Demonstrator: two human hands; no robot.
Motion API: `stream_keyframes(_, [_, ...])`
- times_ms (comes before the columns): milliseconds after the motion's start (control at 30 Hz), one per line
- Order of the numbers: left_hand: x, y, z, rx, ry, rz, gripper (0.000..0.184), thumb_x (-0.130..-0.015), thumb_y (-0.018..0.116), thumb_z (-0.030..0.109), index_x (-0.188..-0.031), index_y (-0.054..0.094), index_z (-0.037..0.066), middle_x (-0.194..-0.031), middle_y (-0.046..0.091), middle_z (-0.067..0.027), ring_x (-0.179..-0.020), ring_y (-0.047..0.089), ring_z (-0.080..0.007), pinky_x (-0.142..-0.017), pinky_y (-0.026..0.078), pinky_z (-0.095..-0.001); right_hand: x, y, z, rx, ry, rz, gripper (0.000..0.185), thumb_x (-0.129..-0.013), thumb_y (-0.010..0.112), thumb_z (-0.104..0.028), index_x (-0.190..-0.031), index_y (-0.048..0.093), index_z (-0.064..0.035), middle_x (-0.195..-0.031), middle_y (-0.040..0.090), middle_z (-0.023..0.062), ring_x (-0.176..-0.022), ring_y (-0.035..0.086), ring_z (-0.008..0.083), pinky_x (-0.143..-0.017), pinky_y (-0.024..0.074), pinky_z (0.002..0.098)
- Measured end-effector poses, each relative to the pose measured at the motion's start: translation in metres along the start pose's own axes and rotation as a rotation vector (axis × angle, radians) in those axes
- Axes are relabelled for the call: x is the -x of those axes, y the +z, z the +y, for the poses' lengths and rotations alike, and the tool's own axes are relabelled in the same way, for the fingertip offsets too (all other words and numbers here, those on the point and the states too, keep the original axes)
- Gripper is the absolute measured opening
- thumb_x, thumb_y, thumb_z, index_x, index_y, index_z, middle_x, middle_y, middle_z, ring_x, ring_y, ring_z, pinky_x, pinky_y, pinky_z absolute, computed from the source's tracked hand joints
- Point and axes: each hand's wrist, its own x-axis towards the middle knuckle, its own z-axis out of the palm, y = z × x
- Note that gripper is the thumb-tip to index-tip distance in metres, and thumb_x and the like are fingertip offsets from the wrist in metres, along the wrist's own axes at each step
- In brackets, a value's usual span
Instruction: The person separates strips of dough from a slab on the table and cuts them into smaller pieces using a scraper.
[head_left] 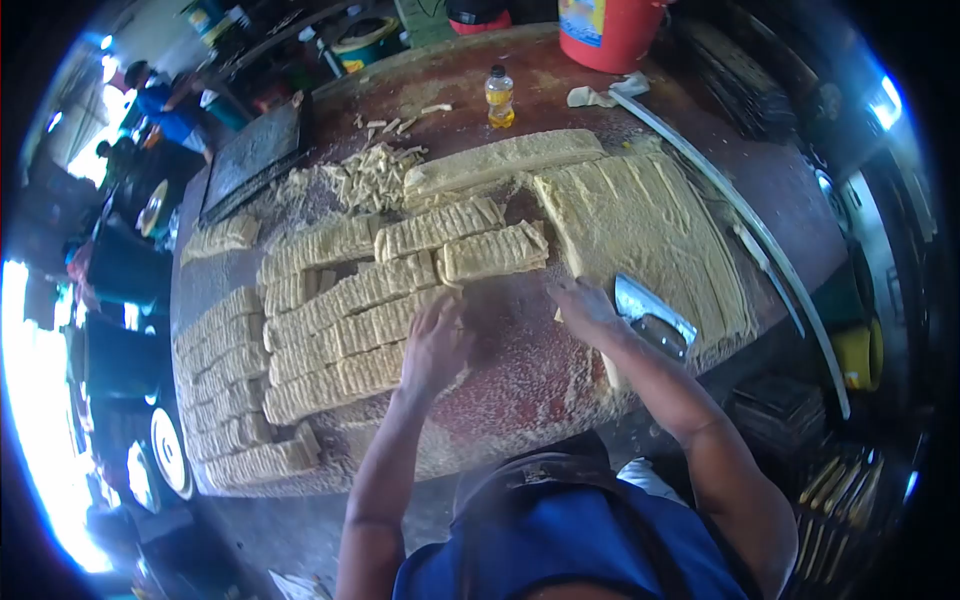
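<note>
My left hand rests at the right end of the lower rows of cut dough strips, its fingers somewhat apart against the dough. At the left edge of a large scored dough sheet, my right hand has its fingers drawn together; what they hold, if anything, is too small to name. A metal scraper with a dark handle lies on the sheet, just right of that hand. Above the hands, a shorter row of strips sits on the reddish floured table.
A bottle and a red bucket stand at the back. Dough scraps lie behind the rows, near a dark tray. A long pale strip crosses the right side. A person is at the far left.
</note>
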Motion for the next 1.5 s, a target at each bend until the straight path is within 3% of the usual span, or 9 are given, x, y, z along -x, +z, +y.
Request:
stream_keyframes(267, [0.153,-0.062,-0.033,0.278,-0.217,-0.012,0.037,-0.085,0.075,0.012,-0.120,0.069,0.005,-0.124,0.067,-0.0184,-0.117,0.064,-0.0344,-0.099,0.052,-0.0412,-0.016,0.019,-0.032,-0.106,0.327,-0.239,0.024,-0.078,0.069,-0.021,-0.086,0.073,0.0014,-0.082,0.072,0.0184,-0.072,0.070,0.0324,-0.068,0.0566,0.0477])
stream_keyframes(400, [0.144,-0.069,-0.029,0.267,-0.138,-0.031,0.038,-0.085,0.075,0.013,-0.122,0.068,0.006,-0.125,0.067,-0.0176,-0.116,0.064,-0.0345,-0.098,0.052,-0.0419,-0.047,-0.026,-0.072,-0.860,0.429,0.076,0.023,-0.091,0.068,-0.022,-0.099,0.070,-0.0010,-0.078,0.071,0.0106,-0.064,0.066,0.0184,-0.059,0.0554,0.0343])
stream_keyframes(633, [0.125,-0.021,0.027,0.325,0.005,-0.112,0.041,-0.083,0.077,0.011,-0.123,0.068,0.008,-0.126,0.067,-0.0170,-0.116,0.065,-0.0354,-0.096,0.054,-0.0409,0.076,-0.057,-0.033,-0.391,0.259,0.291,0.040,-0.090,0.070,-0.024,-0.124,0.063,-0.0036,-0.116,0.067,0.0208,-0.109,0.065,0.0316,-0.093,0.0545,0.0448])
stream_keyframes(867, [0.051,0.082,0.111,-0.272,0.380,-0.638,0.079,-0.096,0.050,0.061,-0.153,0.037,0.008,-0.163,0.026,-0.0179,-0.153,0.017,-0.0362,-0.124,0.007,-0.0566,0.154,0.016,0.073,-0.142,0.282,0.325,0.046,-0.090,0.069,-0.020,-0.133,0.057,-0.0101,-0.122,0.056,0.0199,-0.117,0.056,0.0399,-0.097,0.0492,0.0495])
stream_keyframes(1000, [-0.013,0.105,0.099,-0.204,0.172,-0.183,0.066,-0.098,0.061,0.041,-0.153,0.038,0.010,-0.161,0.031,-0.0180,-0.149,0.029,-0.0364,-0.122,0.019,-0.0559,0.150,-0.006,0.109,-0.197,0.328,0.401,0.044,-0.091,0.067,-0.020,-0.133,0.059,-0.0117,-0.121,0.059,0.0175,-0.116,0.056,0.0386,-0.096,0.0483,0.0486])
stream_keyframes(1100, [-0.060,0.101,0.122,0.198,-0.004,-0.262,0.065,-0.096,0.063,0.031,-0.152,0.038,0.010,-0.152,0.043,-0.0224,-0.142,0.040,-0.0384,-0.119,0.032,-0.0508,0.153,-0.004,0.125,-0.127,0.379,0.433,0.044,-0.090,0.067,-0.018,-0.133,0.060,-0.0093,-0.123,0.060,0.0152,-0.115,0.056,0.0383,-0.098,0.0466,0.0469])
stream_keyframes(1233, [-0.120,0.103,0.135,0.687,-0.345,-0.122,0.070,-0.096,0.065,0.028,-0.153,0.033,0.005,-0.147,0.049,-0.0232,-0.136,0.049,-0.0350,-0.112,0.042,-0.0461,0.207,-0.002,0.063,-0.789,0.571,0.496,0.034,-0.098,0.058,-0.012,-0.130,0.058,0.0004,-0.117,0.065,0.0181,-0.111,0.063,0.0327,-0.096,0.0518,0.0410])
stream_keyframes(1333, [-0.194,0.140,0.096,1.071,-0.616,-0.010,0.071,-0.093,0.068,0.030,-0.150,0.037,0.002,-0.130,0.059,-0.0200,-0.115,0.061,-0.0294,-0.098,0.049,-0.0448,0.253,0.044,0.016,-2.135,0.719,0.253,0.029,-0.100,0.058,-0.016,-0.124,0.054,0.0008,-0.118,0.062,0.0184,-0.109,0.063,0.0319,-0.096,0.0522,0.0436])
stream_keyframes(1500, [-0.274,0.171,0.058,1.163,-0.962,-0.198,0.057,-0.086,0.070,0.032,-0.133,0.059,0.001,-0.103,0.064,-0.0131,-0.086,0.062,-0.0212,-0.083,0.052,-0.0413,0.210,0.053,-0.016,-2.443,1.012,0.571,0.023,-0.100,0.059,-0.021,-0.114,0.053,-0.0037,-0.112,0.058,0.0128,-0.104,0.061,0.0272,-0.095,0.0523,0.0457])
